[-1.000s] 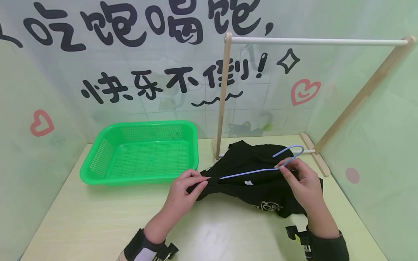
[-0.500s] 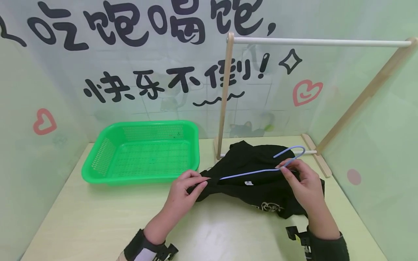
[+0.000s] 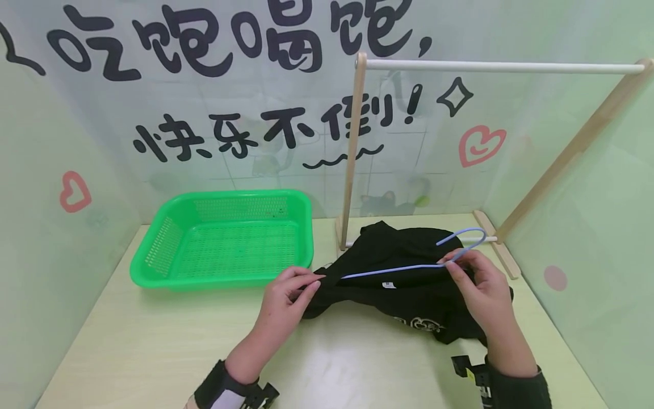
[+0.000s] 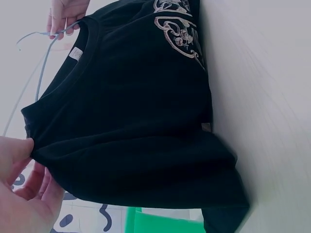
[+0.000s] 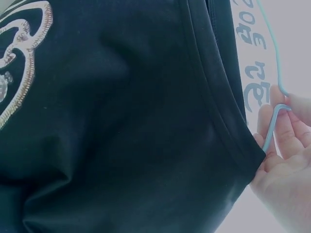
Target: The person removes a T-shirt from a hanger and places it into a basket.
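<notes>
Her left hand (image 3: 288, 292) still pinches the black shirt (image 3: 409, 284) on the table (image 3: 153, 346); her right hand (image 3: 480, 289), gripping the blue hanger (image 3: 409, 267), has edged slightly right.

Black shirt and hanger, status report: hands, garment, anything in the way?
Left hand pinches black shirt at shoulder. Right hand pinches blue hanger near hook, partly inside collar. Green basket off left, wooden rack behind; neither obstructs.
</notes>
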Action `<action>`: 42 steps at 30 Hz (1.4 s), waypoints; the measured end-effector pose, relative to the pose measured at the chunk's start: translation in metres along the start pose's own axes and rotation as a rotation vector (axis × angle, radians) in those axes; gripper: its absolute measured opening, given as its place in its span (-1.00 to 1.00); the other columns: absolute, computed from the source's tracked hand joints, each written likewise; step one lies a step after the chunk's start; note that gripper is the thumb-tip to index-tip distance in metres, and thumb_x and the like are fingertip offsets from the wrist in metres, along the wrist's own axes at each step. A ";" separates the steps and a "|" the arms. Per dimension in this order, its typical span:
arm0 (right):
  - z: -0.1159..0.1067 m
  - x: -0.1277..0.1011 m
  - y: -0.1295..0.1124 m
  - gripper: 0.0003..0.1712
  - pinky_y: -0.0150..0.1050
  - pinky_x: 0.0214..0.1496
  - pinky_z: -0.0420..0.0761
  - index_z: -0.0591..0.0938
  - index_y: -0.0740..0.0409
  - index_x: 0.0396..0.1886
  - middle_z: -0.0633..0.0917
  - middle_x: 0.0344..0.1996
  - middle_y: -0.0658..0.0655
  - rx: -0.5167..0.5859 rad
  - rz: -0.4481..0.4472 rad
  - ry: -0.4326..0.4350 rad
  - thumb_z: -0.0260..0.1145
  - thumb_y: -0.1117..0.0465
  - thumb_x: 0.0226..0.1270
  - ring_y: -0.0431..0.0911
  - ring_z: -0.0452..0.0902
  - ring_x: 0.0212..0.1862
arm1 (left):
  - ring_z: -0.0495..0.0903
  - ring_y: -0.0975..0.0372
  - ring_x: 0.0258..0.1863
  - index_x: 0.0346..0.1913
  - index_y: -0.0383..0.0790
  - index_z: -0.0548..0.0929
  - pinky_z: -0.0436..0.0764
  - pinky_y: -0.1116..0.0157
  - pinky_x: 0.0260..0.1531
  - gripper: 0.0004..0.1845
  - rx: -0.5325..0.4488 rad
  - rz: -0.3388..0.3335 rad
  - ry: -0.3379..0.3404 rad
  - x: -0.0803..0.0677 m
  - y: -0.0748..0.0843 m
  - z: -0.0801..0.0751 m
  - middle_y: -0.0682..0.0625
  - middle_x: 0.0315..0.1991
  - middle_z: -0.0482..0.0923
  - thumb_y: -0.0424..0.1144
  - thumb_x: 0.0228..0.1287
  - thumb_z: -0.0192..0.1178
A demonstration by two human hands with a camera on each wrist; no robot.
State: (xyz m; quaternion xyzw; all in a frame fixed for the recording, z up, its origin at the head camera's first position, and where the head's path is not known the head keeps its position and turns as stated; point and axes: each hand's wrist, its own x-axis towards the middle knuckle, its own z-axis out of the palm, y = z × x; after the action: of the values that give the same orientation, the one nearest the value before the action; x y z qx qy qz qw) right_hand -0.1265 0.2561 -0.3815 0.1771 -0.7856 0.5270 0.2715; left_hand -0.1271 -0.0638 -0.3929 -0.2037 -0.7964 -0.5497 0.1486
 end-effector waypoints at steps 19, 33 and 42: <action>-0.007 0.009 0.004 -0.85 -0.47 -0.25 0.43 0.49 0.43 -0.30 0.60 -0.37 0.14 0.017 0.017 0.009 0.11 0.58 0.10 -0.18 0.45 -0.25 | 0.53 0.24 -0.41 -0.31 -0.25 0.68 0.56 0.38 -0.41 -0.85 0.018 -0.087 -0.029 0.006 0.008 0.005 0.01 -0.41 0.54 -0.41 -0.02 0.26; -0.016 0.007 0.005 -0.85 -0.44 -0.16 0.41 0.45 0.52 -0.29 0.61 -0.37 0.11 0.135 0.030 0.071 0.10 0.59 0.09 -0.12 0.44 -0.21 | 0.50 0.36 -0.46 -0.36 -0.07 0.69 0.54 0.44 -0.51 -0.88 0.054 -0.063 0.057 0.001 -0.030 0.008 0.19 -0.47 0.50 -0.31 -0.03 0.29; -0.022 0.004 0.007 -0.84 -0.42 -0.14 0.40 0.38 0.59 -0.27 0.60 -0.35 0.22 0.339 -0.001 0.089 0.03 0.64 0.11 -0.06 0.45 -0.21 | 0.51 0.36 -0.46 -0.40 -0.08 0.69 0.54 0.43 -0.57 -0.91 0.051 -0.077 0.113 0.000 -0.035 0.007 0.21 -0.49 0.50 -0.28 -0.04 0.30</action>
State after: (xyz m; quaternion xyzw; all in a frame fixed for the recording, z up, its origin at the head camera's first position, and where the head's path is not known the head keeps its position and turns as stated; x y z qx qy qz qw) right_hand -0.1281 0.2792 -0.3773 0.1972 -0.6725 0.6593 0.2723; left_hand -0.1447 -0.0685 -0.4237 -0.1375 -0.8078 -0.5451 0.1773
